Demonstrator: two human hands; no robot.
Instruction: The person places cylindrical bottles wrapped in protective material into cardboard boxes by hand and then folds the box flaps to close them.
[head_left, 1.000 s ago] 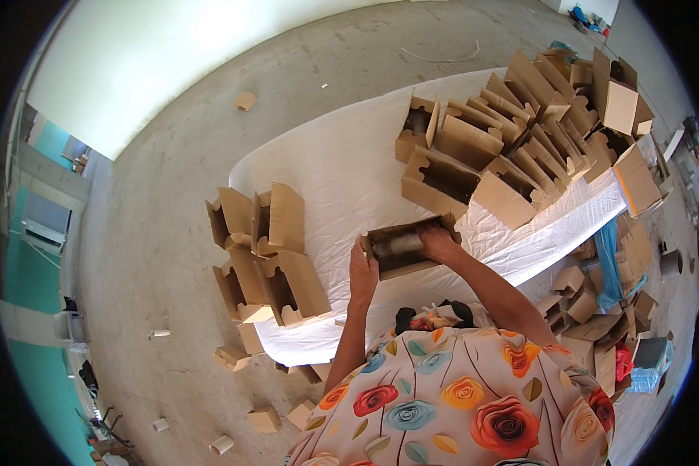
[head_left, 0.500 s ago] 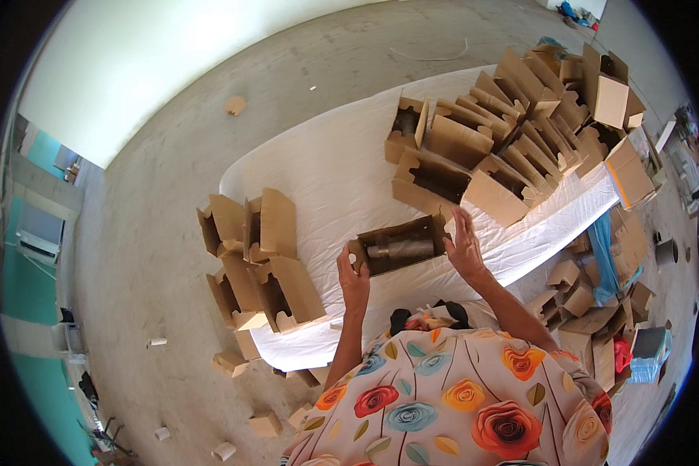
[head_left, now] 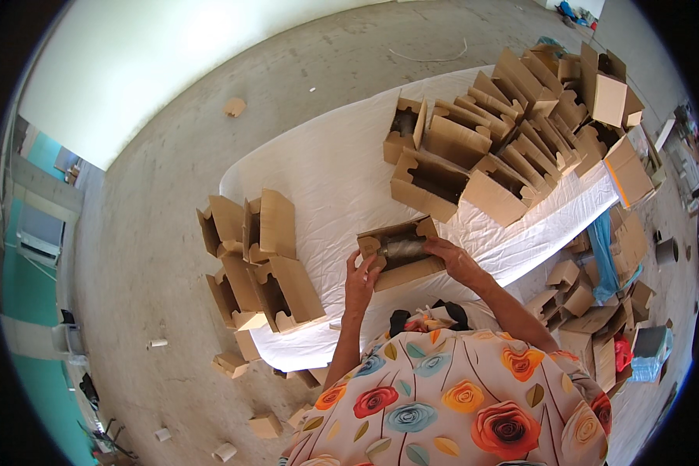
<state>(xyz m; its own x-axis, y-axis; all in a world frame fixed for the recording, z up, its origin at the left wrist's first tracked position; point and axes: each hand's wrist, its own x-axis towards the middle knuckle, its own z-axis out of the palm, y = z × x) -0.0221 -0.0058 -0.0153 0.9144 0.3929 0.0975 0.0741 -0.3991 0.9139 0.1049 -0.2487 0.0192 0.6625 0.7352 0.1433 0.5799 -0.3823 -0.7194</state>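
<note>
Head view: we hold a cardboard box (head_left: 400,252) over the white sheet (head_left: 326,167)

Our left hand (head_left: 361,276) grips its left end, fingers curled shut around it; our right hand (head_left: 454,260) clasps its right side, a dark cylinder (head_left: 402,248) inside. Folded boxes (head_left: 260,260) sit left of it, a row of filled boxes (head_left: 505,147) beyond it

A white sheet (head_left: 326,167) is spread beyond the fingers, with a row of open cardboard boxes (head_left: 505,155) massed up and to their right; a second cluster of boxes (head_left: 260,260) is seen leftward, and small white cylinders (head_left: 158,342) are scattered on the concrete floor (head_left: 155,233) further left
</note>
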